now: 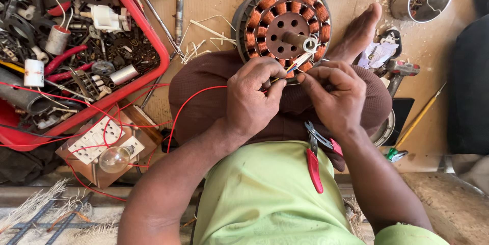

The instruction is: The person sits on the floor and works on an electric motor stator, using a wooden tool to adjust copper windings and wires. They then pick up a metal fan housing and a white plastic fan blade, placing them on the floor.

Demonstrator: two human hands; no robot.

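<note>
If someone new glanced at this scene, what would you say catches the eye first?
Most striking is the round motor stator with copper windings, propped at top centre on the person's lap. Just below it, the left hand and right hand pinch its thin coloured wires. At left, a red tray brims with metal parts.

— Are any packages, labels, signs or screens to be seen?

— A white printed label [33, 72] is wrapped round a small cylinder in the red tray [162, 51] at the left. A crumpled white printed wrapper [378, 54] is seen on the floor at the upper right. No signs or screens are shown.
</note>
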